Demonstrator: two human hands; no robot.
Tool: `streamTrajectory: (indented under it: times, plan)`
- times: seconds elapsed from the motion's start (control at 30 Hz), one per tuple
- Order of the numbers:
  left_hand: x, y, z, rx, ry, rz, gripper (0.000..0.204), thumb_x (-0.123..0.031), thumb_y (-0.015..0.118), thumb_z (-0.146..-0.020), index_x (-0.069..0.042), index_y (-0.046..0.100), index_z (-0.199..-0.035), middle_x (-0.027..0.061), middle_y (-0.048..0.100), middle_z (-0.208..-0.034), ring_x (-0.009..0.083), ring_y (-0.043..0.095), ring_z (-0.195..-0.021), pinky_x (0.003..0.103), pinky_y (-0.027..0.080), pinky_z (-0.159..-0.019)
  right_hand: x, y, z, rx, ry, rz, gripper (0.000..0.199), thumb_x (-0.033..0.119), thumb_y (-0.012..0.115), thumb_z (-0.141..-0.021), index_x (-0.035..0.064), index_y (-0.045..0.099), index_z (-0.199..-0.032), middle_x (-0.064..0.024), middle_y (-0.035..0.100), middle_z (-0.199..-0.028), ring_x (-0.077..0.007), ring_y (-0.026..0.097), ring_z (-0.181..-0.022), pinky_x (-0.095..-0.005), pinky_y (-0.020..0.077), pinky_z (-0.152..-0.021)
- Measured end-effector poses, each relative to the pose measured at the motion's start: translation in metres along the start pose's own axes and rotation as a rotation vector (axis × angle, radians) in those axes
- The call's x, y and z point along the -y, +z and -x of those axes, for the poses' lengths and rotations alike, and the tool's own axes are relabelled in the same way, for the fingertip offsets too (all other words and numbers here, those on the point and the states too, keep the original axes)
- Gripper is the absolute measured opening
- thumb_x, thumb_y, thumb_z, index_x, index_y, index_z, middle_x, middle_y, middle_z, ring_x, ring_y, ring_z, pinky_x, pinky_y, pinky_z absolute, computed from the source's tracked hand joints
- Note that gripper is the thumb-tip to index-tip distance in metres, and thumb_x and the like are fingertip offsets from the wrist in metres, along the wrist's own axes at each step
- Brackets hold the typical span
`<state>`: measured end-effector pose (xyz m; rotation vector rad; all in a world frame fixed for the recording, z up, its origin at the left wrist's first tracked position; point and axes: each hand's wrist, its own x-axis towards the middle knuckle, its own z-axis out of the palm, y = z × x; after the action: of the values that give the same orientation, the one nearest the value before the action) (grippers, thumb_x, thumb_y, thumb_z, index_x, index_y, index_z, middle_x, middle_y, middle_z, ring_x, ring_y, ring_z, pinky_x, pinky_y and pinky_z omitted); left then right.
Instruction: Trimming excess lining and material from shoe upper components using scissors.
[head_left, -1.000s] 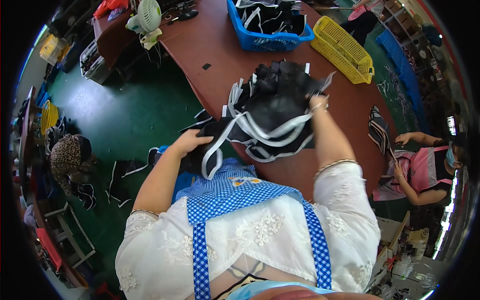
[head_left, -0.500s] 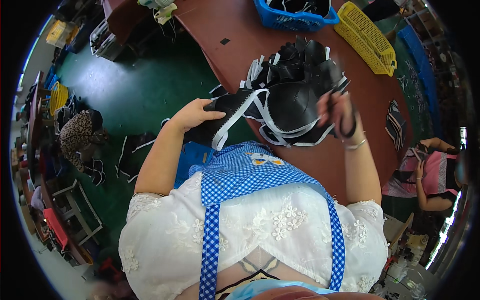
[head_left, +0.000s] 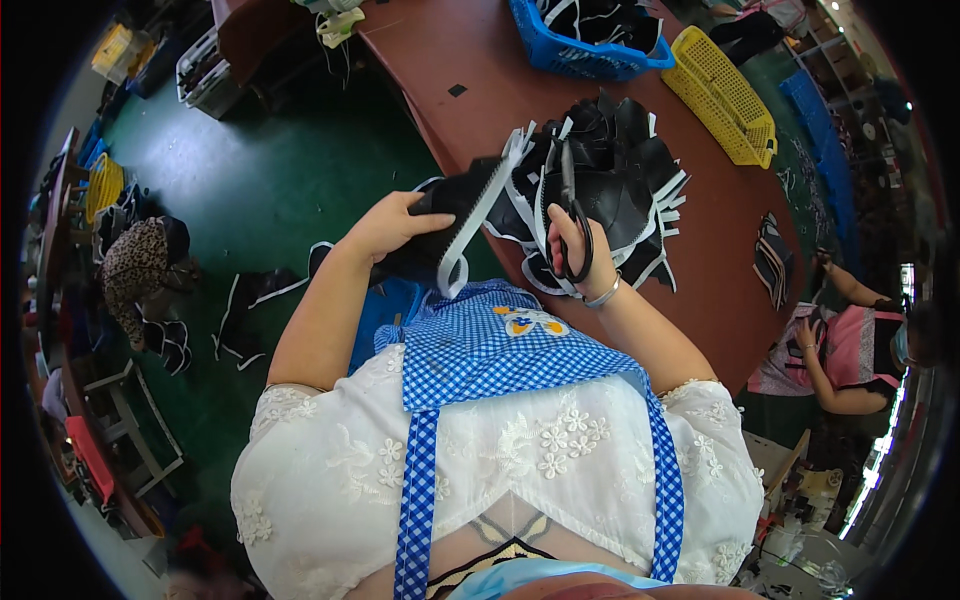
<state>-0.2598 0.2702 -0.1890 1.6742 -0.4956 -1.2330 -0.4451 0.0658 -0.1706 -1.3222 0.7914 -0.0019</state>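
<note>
My left hand point(head_left: 388, 230) is closed on the edge of a black leather-like piece point(head_left: 455, 195), thumb on top. A white zipper tape point(head_left: 476, 220) runs along that piece and curls at its lower end. My right hand point(head_left: 590, 262) grips black-handled scissors point(head_left: 568, 180), their blades pointing away from me over the pile. Whether the blades are apart is hard to see. Beneath and beyond the scissors lies a pile of similar black pieces point(head_left: 625, 190) with white tape edges, heaped on the reddish-brown table point(head_left: 700, 320).
A blue basket point(head_left: 590, 62) holding black pieces and a yellow basket point(head_left: 720, 95) stand at the table's far side. More black pieces point(head_left: 774, 258) lie near its right edge. Another person point(head_left: 845, 340) is at the right, and a person in spotted clothing point(head_left: 145, 265) is at the left.
My right hand has swung left with the scissors, from the pile's right side to its near middle. The zipper tape in my left hand now stands apart from the pile's pieces.
</note>
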Motion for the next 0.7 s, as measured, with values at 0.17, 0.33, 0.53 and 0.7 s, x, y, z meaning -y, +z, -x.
streamTrajectory:
  times: [0.17, 0.33, 0.53, 0.7]
  plan:
    - [-0.080, 0.024, 0.026, -0.099, 0.272, 0.519, 0.035, -0.020, 0.068, -0.081, 0.004, 0.060, -0.105, 0.0090, 0.064, -0.096, 0.0155, 0.061, -0.084, 0.027, 0.049, -0.077, 0.019, 0.044, 0.010, 0.227, -0.494, 0.343, 0.030, 0.002, 0.074, -0.072, 0.0043, 0.051, -0.092, -0.0092, 0.062, -0.093, -0.0120, 0.059, -0.083, -0.0257, 0.0489, -0.073]
    - [-0.095, -0.011, 0.023, 0.346, 0.786, 0.688, 0.051, -0.038, 0.055, -0.089, -0.002, 0.048, -0.123, 0.0075, 0.050, -0.125, 0.0193, 0.047, -0.116, 0.031, 0.036, -0.098, 0.076, 0.025, 0.063, -0.188, -0.975, 0.687, 0.010, 0.007, 0.068, -0.075, 0.0042, 0.064, -0.084, -0.0034, 0.062, -0.072, -0.0102, 0.059, -0.067, -0.0246, 0.0472, -0.061]
    - [0.014, 0.002, 0.026, 0.638, 0.304, -0.561, 0.065, -0.033, 0.078, -0.068, -0.002, 0.053, -0.120, 0.0083, 0.062, -0.101, 0.0207, 0.059, -0.095, 0.033, 0.045, -0.084, 0.151, -0.092, 0.089, -0.451, -1.440, 0.804, 0.036, 0.000, 0.063, -0.073, -0.0032, 0.058, -0.109, -0.0131, 0.060, -0.092, -0.0211, 0.061, -0.084, -0.0293, 0.0482, -0.073]
    - [0.002, 0.035, -0.004, 0.237, 0.195, -0.048, 0.024, -0.019, 0.065, -0.082, 0.000, 0.062, -0.097, 0.0020, 0.062, -0.080, 0.0091, 0.055, -0.072, 0.025, 0.047, -0.068, 0.111, -0.220, -0.033, -0.890, -0.683, 0.158, 0.022, 0.013, 0.077, -0.070, 0.0069, 0.056, -0.073, 0.0008, 0.053, -0.061, -0.0115, 0.049, -0.053, -0.0251, 0.0376, -0.051]
